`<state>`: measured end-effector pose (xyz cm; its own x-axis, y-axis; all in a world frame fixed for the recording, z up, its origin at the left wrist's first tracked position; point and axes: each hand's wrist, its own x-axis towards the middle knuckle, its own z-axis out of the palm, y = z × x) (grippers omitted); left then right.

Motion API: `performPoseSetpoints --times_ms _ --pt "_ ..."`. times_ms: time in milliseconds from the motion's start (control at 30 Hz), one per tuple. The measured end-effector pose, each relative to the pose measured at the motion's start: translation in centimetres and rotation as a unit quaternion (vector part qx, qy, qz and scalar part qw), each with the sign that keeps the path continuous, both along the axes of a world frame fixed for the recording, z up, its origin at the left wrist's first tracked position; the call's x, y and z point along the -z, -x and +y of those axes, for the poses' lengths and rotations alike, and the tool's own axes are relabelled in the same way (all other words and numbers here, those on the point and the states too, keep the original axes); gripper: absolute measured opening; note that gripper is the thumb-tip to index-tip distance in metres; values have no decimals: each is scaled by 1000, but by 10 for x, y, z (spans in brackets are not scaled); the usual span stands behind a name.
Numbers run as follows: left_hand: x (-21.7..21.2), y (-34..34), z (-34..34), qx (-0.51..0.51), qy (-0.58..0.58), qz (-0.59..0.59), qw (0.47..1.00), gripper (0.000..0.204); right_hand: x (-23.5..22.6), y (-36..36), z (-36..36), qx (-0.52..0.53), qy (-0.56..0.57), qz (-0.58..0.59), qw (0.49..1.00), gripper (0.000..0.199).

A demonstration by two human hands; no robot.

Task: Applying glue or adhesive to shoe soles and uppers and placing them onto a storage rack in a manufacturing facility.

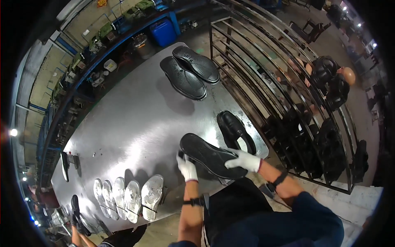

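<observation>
A black shoe [207, 154] is held sole up over the near edge of the metal table, its toe pointing to the far left. My left hand [187, 168], in a white glove, grips the shoe's left edge near the toe. At the heel end, my right hand [243, 161], also gloved in white, is closed round it with the thumb on the sole. Just beyond my right hand a black loafer [234, 128] rests upright on the table, its pale insole showing. Farther back lie two black shoes with their soles up, a near one [181, 77] and a far one [198, 65].
Several shiny sole-shaped metal plates [132, 197] stand along the table's [123, 123] near left edge. A metal rack [284, 94] with black shoes borders the right side. Blue-framed shelving and a blue container [163, 32] are behind. At lower left, another person's arms [80, 238] reach in.
</observation>
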<state>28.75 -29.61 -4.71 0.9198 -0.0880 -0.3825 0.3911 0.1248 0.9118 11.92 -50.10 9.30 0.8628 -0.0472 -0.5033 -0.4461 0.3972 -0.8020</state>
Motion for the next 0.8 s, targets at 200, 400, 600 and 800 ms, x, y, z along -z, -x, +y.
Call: performPoseSetpoints --times_ms 200,400,600,800 --pt "72 -31 20 292 -5 77 953 28 6 91 68 68 40 27 997 96" --pt "88 -7 11 322 90 167 928 31 -76 68 50 -88 307 197 927 102" --pt "66 -26 16 299 -45 -25 953 40 -49 -58 99 -40 600 31 799 72" --pt "-171 98 -25 127 -15 -50 991 46 -68 91 102 10 585 -273 764 82"
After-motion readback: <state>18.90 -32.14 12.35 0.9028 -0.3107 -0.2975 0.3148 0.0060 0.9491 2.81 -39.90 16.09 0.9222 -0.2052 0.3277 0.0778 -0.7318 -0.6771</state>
